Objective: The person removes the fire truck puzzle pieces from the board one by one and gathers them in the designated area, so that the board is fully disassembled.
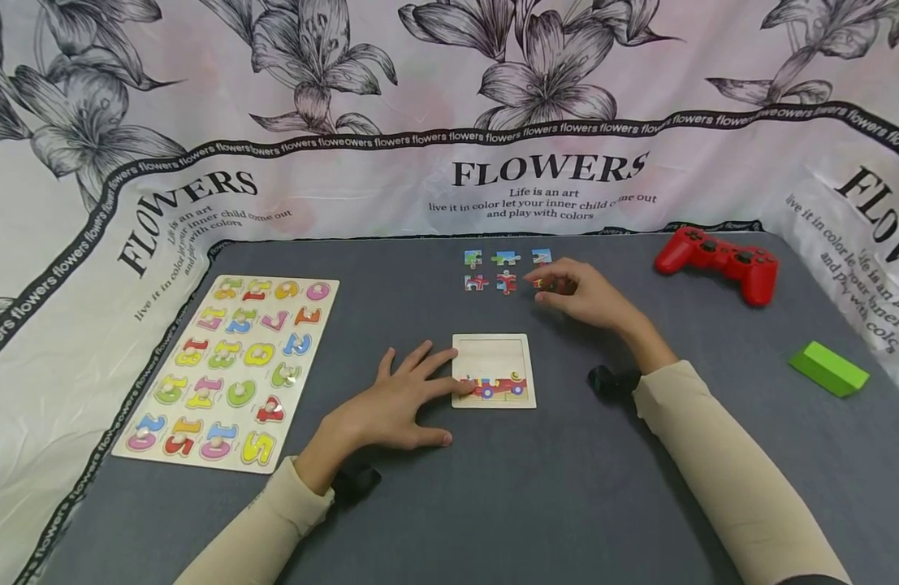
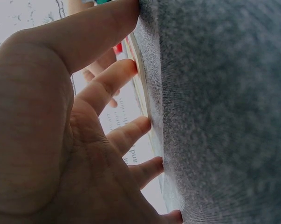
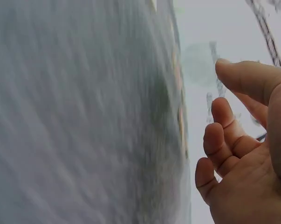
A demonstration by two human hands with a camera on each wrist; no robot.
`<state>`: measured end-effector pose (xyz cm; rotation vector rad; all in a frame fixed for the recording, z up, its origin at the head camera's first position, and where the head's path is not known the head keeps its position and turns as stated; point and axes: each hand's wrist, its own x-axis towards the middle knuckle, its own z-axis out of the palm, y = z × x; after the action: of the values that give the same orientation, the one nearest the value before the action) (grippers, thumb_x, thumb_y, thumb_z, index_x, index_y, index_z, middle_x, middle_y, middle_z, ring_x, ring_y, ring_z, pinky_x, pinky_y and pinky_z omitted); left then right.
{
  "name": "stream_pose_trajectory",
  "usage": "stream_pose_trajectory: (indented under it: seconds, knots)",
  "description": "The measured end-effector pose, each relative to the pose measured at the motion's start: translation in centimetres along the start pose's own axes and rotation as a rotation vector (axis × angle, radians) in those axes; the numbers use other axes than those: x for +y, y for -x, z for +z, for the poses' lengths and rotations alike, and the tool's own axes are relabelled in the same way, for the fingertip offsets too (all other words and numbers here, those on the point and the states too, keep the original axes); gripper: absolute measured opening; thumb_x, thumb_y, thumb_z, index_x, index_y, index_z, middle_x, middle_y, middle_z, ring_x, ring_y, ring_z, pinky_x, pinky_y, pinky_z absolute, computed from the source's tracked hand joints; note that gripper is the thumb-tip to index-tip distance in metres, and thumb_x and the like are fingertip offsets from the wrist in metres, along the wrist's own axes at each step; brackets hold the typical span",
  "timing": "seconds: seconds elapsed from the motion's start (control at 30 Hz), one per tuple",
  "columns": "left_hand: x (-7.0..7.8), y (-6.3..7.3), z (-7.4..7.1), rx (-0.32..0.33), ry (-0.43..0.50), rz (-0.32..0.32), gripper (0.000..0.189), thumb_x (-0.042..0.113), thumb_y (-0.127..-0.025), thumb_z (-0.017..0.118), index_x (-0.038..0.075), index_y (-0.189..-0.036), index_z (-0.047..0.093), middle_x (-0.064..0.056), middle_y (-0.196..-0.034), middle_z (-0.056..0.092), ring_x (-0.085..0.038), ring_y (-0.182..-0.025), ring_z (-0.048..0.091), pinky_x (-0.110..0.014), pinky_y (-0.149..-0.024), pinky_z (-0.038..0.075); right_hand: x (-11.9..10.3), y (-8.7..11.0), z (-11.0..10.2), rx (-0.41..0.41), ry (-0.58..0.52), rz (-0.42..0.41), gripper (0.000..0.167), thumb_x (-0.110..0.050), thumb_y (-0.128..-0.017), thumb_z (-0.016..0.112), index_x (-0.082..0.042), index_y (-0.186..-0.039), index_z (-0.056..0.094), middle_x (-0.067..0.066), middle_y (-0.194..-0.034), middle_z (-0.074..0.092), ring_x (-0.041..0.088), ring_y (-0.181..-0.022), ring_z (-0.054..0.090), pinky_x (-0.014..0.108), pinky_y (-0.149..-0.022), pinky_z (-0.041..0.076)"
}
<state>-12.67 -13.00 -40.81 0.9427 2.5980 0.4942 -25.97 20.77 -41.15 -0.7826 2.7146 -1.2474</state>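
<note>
A small square jigsaw board (image 1: pixel 493 357) lies mid-table, its lower part filled with a red vehicle picture and its upper part bare wood. My left hand (image 1: pixel 399 402) has its fingers spread, the fingertips touching the board's left side and the thumb on the cloth. Beyond the board, several loose jigsaw pieces (image 1: pixel 506 282) are laid out in two rows. At the right end of these rows hovers my right hand (image 1: pixel 584 294), thumb and index finger apart and the other fingers bent. It partly covers one piece; the right wrist view shows nothing between thumb and fingers (image 3: pixel 222 112).
A large number puzzle board (image 1: pixel 230 374) with colourful knobbed numerals lies at the left. On the right are a red game controller (image 1: pixel 715 262) and a green block (image 1: pixel 829 368). Grey cloth (image 1: pixel 507 496) covers the table; a flower-printed sheet (image 1: pixel 376 187) borders its back and sides.
</note>
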Motion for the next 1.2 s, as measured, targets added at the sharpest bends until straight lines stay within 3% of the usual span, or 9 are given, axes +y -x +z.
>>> stream_pose_trajectory:
  seconds: [0.4, 0.67, 0.9, 1.2]
  knots:
    - [0.1, -0.2, -0.2, -0.005, -0.008, 0.009, 0.07, 0.048, -0.089, 0.076, 0.04, -0.151, 0.047, -0.001, -0.171, 0.019, -0.038, -0.16, 0.005, -0.078, -0.116, 0.001, -4.1, 1.7, 2.8, -0.169, -0.054, -0.117, 0.029, -0.011, -0.093, 0.074, -0.009, -0.122, 0.073, 0.009, -0.111, 0.069, 0.018, -0.084, 0.054, 0.031, -0.076, 0.047]
    - [0.1, 0.0, -0.4, -0.009, -0.007, 0.027, 0.069, 0.048, -0.089, 0.075, 0.038, -0.152, 0.047, -0.003, -0.171, 0.019, -0.039, -0.16, 0.005, -0.079, -0.115, 0.002, -5.7, 2.5, 5.0, -0.306, -0.039, -0.163, 0.027, -0.015, -0.093, 0.075, -0.015, -0.12, 0.075, 0.004, -0.101, 0.064, 0.017, -0.082, 0.053, 0.031, -0.073, 0.046]
    - [0.2, 0.1, -0.4, -0.007, 0.003, 0.027, 0.069, 0.048, -0.089, 0.076, 0.038, -0.152, 0.048, -0.003, -0.171, 0.019, -0.04, -0.159, 0.005, -0.079, -0.115, 0.001, -6.0, 2.9, 6.4, -0.344, 0.056, -0.19, 0.032, -0.019, -0.088, 0.079, -0.022, -0.12, 0.076, -0.002, -0.102, 0.065, 0.017, -0.096, 0.05, 0.037, -0.081, 0.028]
    - [0.3, 0.1, -0.5, -0.003, -0.004, 0.027, 0.069, 0.047, -0.089, 0.076, 0.037, -0.151, 0.049, -0.004, -0.171, 0.02, -0.041, -0.159, 0.006, -0.08, -0.115, 0.002, -6.5, 3.3, 6.9, -0.348, 0.136, -0.198, 0.033, -0.02, -0.089, 0.078, -0.026, -0.121, 0.076, -0.002, -0.094, 0.059, 0.012, -0.086, 0.04, 0.036, -0.076, 0.021]
